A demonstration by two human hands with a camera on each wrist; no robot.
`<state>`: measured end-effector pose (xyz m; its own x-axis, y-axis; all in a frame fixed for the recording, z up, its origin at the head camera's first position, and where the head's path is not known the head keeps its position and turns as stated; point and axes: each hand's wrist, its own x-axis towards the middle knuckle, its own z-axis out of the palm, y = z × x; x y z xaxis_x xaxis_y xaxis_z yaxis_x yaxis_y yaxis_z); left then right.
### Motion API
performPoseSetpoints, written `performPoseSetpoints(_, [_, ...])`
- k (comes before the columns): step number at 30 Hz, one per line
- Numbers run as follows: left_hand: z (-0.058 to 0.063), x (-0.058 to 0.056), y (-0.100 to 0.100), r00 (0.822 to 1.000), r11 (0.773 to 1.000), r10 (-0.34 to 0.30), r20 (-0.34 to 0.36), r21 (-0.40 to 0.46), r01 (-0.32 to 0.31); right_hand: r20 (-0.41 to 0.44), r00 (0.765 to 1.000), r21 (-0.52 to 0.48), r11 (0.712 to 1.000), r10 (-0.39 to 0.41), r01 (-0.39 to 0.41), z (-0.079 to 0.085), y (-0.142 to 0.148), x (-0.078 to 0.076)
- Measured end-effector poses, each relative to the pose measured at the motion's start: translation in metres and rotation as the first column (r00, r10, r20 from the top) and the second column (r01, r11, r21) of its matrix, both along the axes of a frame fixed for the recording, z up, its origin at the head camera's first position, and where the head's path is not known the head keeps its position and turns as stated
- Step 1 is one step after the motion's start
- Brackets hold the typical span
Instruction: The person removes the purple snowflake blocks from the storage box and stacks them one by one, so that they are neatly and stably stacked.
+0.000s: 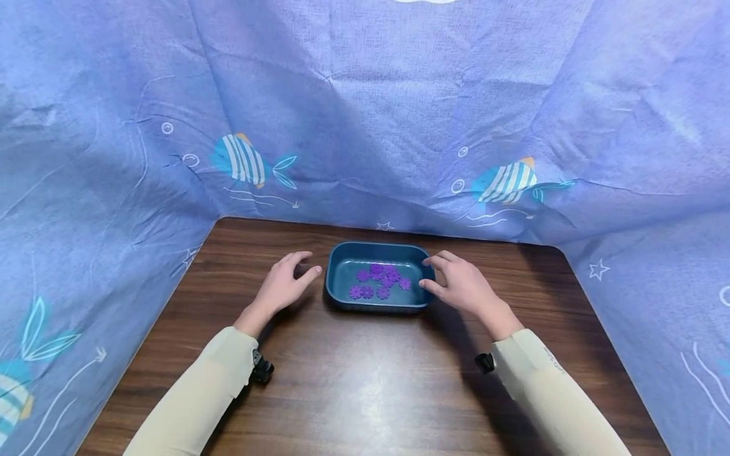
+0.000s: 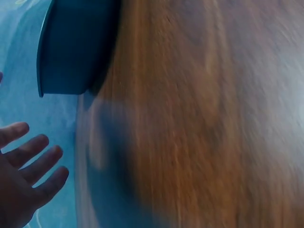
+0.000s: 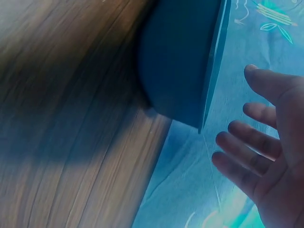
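Pale sleeves (image 1: 194, 386) stretch over the brown table (image 1: 365, 361). My left hand (image 1: 282, 284), thumb and fingers spread, is just beside the blue tray (image 1: 373, 307); my right hand (image 1: 463, 283), fingers parted, is at its right end, whether touching I cannot tell. Purple flower pieces (image 1: 386, 282) lie inside the tray.

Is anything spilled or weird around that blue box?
No, nothing stands out. The purple flower pieces lie inside the blue box, which sits upright on the table. The fish cloth is just creased.
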<state>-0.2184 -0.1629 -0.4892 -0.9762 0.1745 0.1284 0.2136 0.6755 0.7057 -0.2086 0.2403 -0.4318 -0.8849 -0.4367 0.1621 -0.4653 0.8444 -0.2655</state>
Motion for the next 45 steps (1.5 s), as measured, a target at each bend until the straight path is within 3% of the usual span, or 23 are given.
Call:
performPoseSetpoints(9, [-0.003, -0.005, 0.013, 0.996, 0.976, 0.025, 0.084, 0.215, -0.043, 0.048, 0.996, -0.136, 0.988, 0.08, -0.072, -0.01, -0.023, -0.017])
performPoseSetpoints(18, [-0.004, -0.01, 0.027, 0.988, 0.943, -0.022, 0.155, 0.332, -0.031, 0.087, 0.993, -0.207, 0.976, 0.079, -0.06, -0.023, -0.046, -0.031])
performPoseSetpoints(25, [-0.008, -0.01, 0.036, 0.956, 0.874, -0.068, 0.285, 0.479, -0.08, 0.145, 0.988, -0.097, 0.995, 0.046, -0.032, -0.031, -0.061, -0.037])
performPoseSetpoints(30, [-0.011, -0.01, 0.04, 0.943, 0.839, -0.079, 0.325, 0.532, -0.113, 0.165, 0.986, -0.023, 0.999, 0.026, -0.022, -0.036, -0.069, -0.04])
performPoseSetpoints(40, [-0.017, -0.01, 0.045, 0.937, 0.81, -0.056, 0.344, 0.564, -0.159, 0.219, 0.973, 0.072, 0.996, -0.069, 0.054, -0.043, -0.077, -0.044])
performPoseSetpoints(45, [-0.016, -0.007, 0.046, 0.938, 0.798, -0.048, 0.343, 0.579, -0.17, 0.235, 0.969, 0.11, 0.992, -0.08, 0.055, -0.045, -0.078, -0.047])
